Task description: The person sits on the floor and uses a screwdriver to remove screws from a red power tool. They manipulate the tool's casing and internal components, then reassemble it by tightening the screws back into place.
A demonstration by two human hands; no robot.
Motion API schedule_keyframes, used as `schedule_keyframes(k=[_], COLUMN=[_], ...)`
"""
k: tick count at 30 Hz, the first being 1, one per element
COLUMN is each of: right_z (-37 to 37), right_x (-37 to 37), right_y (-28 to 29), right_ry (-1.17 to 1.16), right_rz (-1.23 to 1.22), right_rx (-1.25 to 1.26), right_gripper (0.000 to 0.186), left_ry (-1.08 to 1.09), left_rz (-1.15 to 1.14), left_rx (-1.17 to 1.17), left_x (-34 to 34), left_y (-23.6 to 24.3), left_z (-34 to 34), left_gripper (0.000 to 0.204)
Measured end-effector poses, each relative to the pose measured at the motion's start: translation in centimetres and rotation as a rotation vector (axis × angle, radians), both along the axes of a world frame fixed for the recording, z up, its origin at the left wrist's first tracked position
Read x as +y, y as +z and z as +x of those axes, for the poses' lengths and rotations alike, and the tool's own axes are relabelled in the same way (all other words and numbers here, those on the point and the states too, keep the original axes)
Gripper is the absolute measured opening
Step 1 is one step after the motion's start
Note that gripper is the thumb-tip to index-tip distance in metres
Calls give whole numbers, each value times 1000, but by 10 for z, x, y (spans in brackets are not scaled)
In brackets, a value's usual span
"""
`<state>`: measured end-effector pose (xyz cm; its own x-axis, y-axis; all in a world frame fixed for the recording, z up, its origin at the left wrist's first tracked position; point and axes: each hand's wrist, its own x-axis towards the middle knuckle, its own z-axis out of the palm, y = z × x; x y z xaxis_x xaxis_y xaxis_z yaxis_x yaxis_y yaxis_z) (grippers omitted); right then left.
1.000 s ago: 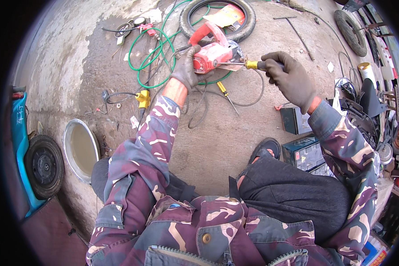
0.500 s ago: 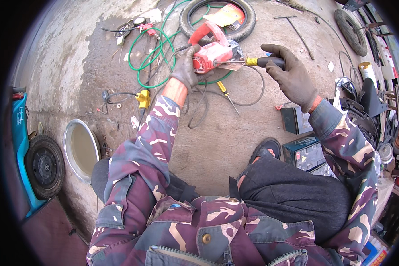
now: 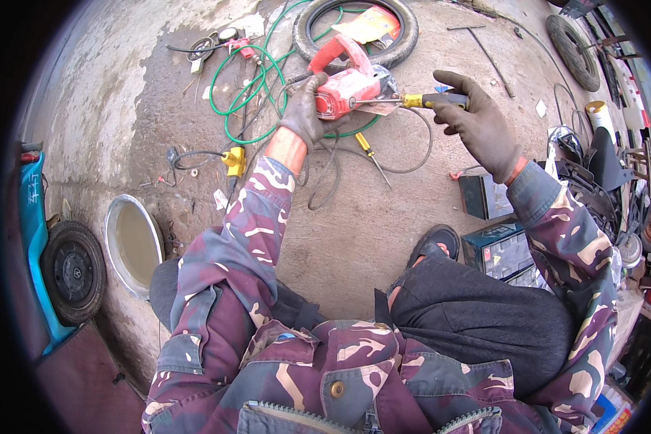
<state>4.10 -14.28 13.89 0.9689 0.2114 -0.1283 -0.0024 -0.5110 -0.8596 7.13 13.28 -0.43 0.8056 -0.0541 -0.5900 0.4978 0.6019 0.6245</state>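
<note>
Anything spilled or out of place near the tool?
Possibly a spill: a dark, ragged-edged patch left of the red power tool looks damp against the paler floor, with a yellow connector lying nearby.

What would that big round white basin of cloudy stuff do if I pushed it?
The round white basin would probably feel heavy, since cloudy liquid covers its bottom. The liquid would likely slosh, maybe spilling, because the top is wide open. It might scrape along, as the concrete ground looks rough.
</note>
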Motion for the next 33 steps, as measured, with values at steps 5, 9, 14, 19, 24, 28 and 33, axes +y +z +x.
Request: schedule_keyframes(k=[5,9,14,19,24,28,33], right_z=[8,-1,4,6,2,12,6], right_x=[-11,-2,-2,-2,2,-10,-1], right_y=[11,4,20,18,4,16,10], right_ry=[-12,50,-35,13,49,11,112], right_rz=[-50,-117,-54,-11,10,-40,-59], right_rx=[338,-71,223,276,-43,316,-52], right_gripper=[52,54,54,51,51,52,51], left_ry=[-11,-2,-13,-17,-10,-21,0], left_rz=[-15,-1,-9,0,-8,-7,-45], left_rx=[11,14,-1,12,5,-2,-3], left_x=[0,-1,-1,0,-1,-1,-2], left_y=[-1,-1,-1,-2,-1,0,2], left_z=[3,1,1,1,1,1,0], left_gripper=[46,47,47,47,48,48,48])
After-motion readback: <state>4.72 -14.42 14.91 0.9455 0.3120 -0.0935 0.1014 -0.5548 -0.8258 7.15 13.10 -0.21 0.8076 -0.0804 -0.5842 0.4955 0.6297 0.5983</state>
